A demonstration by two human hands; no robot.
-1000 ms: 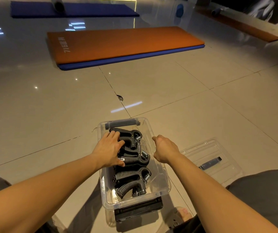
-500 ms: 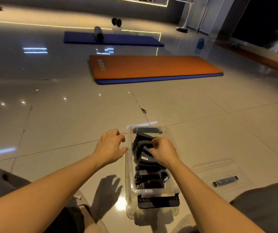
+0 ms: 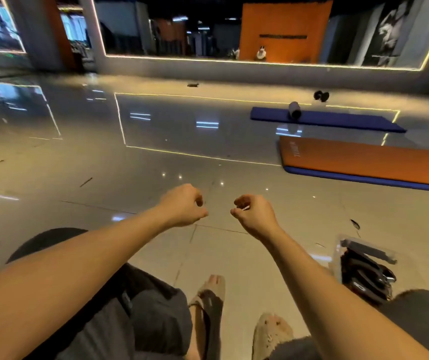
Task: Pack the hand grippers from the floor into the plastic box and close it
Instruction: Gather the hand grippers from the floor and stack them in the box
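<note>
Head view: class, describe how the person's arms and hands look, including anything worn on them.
Both arms are bare along their whole visible length, with no sleeves. The left hand and right hand wear no gloves, and no watch, band or ring shows.

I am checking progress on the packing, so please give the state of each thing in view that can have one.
left hand: in the air, fingers curled, holding nothing.
right hand: in the air, fingers curled, nothing seen in it.
plastic box: no lid on it, hand grippers inside.
orange mat: unrolled, lying flat.
blue mat: flat, a roller lying on it.
</note>
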